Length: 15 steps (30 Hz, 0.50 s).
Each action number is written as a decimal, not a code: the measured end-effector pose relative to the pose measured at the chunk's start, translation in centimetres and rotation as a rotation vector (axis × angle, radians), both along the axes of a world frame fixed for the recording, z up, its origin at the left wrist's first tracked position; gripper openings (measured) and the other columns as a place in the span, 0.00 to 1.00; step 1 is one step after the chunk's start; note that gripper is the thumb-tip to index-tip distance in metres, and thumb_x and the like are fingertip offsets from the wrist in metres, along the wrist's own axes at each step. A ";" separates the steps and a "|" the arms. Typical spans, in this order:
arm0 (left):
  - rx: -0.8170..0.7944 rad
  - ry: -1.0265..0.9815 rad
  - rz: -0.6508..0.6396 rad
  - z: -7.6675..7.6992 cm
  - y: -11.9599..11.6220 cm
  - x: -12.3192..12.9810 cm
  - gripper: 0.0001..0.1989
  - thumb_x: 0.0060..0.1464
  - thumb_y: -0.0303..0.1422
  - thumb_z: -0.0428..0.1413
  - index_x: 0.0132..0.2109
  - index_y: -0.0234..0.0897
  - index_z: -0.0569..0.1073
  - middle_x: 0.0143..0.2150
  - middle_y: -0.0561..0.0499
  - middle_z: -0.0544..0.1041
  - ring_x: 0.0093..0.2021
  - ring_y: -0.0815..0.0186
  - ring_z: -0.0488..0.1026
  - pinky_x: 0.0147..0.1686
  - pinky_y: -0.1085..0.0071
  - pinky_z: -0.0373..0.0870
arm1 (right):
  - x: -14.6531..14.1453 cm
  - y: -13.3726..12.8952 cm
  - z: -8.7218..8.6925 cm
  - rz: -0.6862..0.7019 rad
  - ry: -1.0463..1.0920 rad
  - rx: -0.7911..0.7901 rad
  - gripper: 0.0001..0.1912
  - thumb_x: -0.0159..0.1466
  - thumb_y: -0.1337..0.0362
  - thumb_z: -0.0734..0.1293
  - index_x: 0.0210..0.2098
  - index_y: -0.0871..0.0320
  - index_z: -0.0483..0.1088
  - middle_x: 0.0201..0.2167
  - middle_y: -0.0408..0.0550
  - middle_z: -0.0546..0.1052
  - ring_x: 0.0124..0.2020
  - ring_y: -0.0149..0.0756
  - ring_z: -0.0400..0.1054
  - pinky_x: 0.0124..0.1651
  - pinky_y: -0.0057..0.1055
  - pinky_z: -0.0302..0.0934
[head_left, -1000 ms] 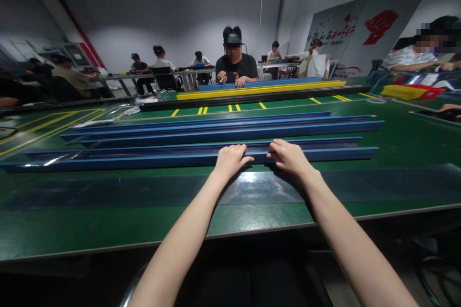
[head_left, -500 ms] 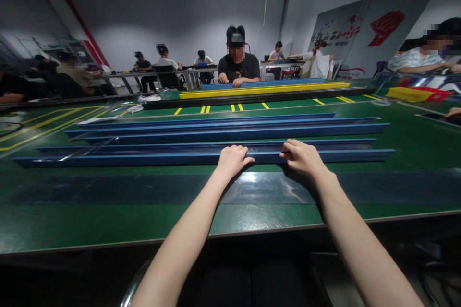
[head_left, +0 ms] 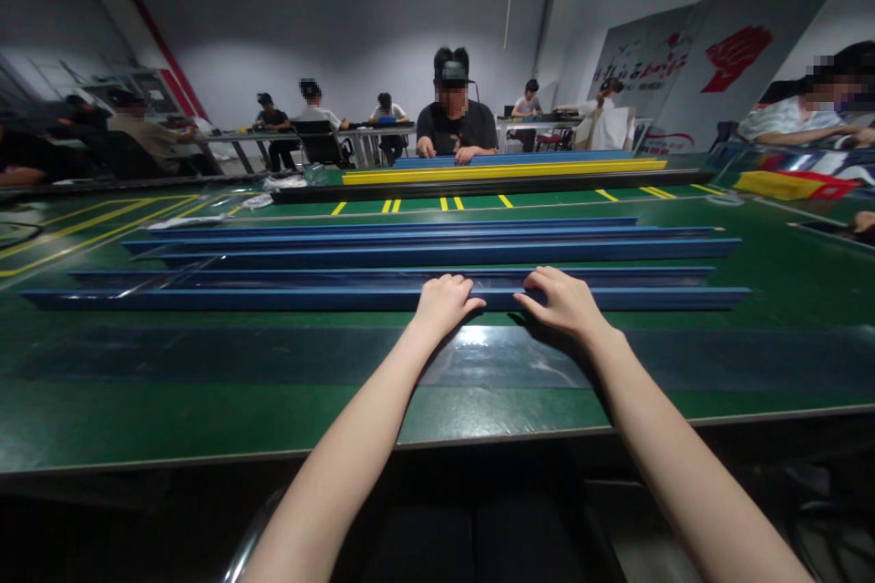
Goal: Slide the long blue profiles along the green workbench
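A long blue plastic channel (head_left: 328, 300), open on top with clear film inside, lies crosswise before me on the green table. My left hand (head_left: 446, 302) is closed over its near wall, fingers inside the channel and thumb along the outer face. To the right, my right hand (head_left: 561, 302) straddles the same wall, with its thumb stretched left on the near side and fingers curled over the edge. The fingertips of both hands are partly hidden. Between my forearms and beyond them, a flat strip of clear film (head_left: 273, 357) lies along the table in front of the channel.
More blue channels (head_left: 444, 251) lie parallel just behind. Farther off are a black rail (head_left: 478, 186) and a yellow rail (head_left: 506, 171), with a co-worker (head_left: 457, 123) seated beyond them. The table's near edge (head_left: 506, 442) runs under my forearms. A co-worker's hand shows at right.
My right hand has shifted slightly left along the wall, and its thumb has stretched out from the pinched fingers. My left hand stays where it was.
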<state>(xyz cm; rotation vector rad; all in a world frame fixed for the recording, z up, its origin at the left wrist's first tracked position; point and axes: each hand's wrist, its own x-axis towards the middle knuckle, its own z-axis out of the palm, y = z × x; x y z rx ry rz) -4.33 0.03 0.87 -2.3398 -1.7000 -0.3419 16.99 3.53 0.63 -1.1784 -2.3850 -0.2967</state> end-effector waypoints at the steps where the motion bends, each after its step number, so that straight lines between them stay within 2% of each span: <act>1: 0.001 0.001 0.000 0.0 0.0 0.0 0.17 0.55 0.45 0.49 0.38 0.36 0.71 0.38 0.48 0.74 0.41 0.61 0.70 0.36 0.70 0.64 | -0.3 0.0 0.0 0.015 -0.010 0.006 0.15 0.61 0.53 0.57 0.32 0.57 0.68 0.33 0.49 0.73 0.37 0.37 0.65 0.35 0.29 0.54; 8: 0.004 -0.008 -0.006 -0.2 0.1 -0.1 0.17 0.56 0.45 0.49 0.39 0.36 0.71 0.39 0.47 0.74 0.42 0.62 0.70 0.36 0.71 0.63 | -2.0 -0.3 -0.3 0.093 -0.045 0.041 0.10 0.62 0.57 0.59 0.32 0.57 0.66 0.33 0.50 0.71 0.37 0.37 0.63 0.38 0.29 0.55; 15: 0.021 0.003 -0.008 -0.4 0.2 -0.2 0.16 0.55 0.45 0.49 0.38 0.36 0.71 0.39 0.48 0.75 0.41 0.62 0.70 0.35 0.71 0.63 | -2.1 0.4 -0.7 0.096 0.027 0.048 0.10 0.61 0.57 0.60 0.29 0.56 0.65 0.29 0.47 0.70 0.33 0.35 0.62 0.32 0.28 0.52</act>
